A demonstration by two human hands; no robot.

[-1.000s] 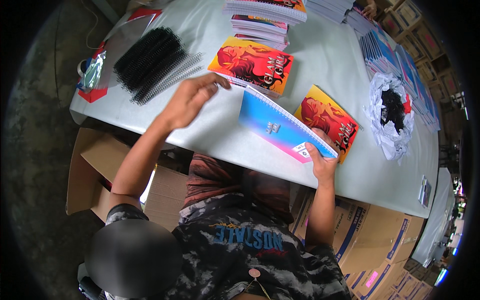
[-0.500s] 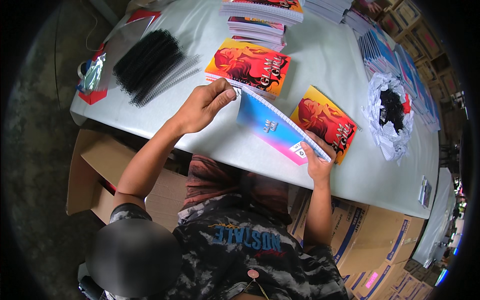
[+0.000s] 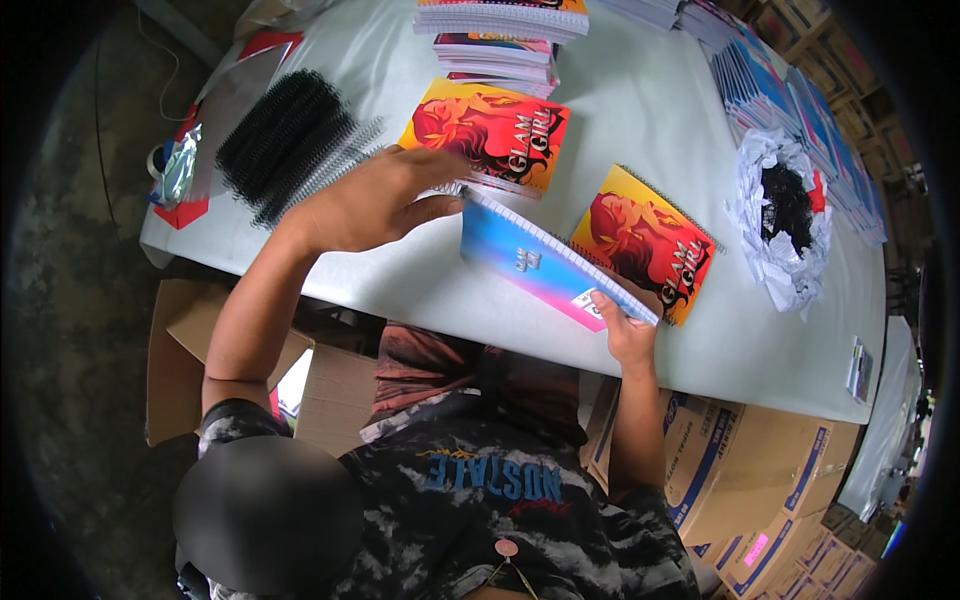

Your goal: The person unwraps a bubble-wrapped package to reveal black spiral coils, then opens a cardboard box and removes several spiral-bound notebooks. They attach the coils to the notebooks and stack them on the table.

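Observation:
A blue-and-pink notebook is tilted in front of me, its punched edge facing up and away. My right hand grips its right end, thumb on the cover. By its upper left corner is my left hand, thumb and fingers apart, the fingertips smeared by motion. A short piece of spiral binding coil shows between them, at the corner. A red-and-yellow notebook lies just beyond my right hand. Past the held notebook sits another red-and-yellow notebook pile.
Black spiral coils lie heaped at the left, beside a tape roll. Stacked notebooks stand at the back. A crumpled white bag with black scraps and blue notebooks are at the right. Cardboard boxes stand below the table.
My left hand has shifted left and its fingers have parted at the notebook's corner. My right hand keeps its grip on the notebook. The whole view has shifted slightly.

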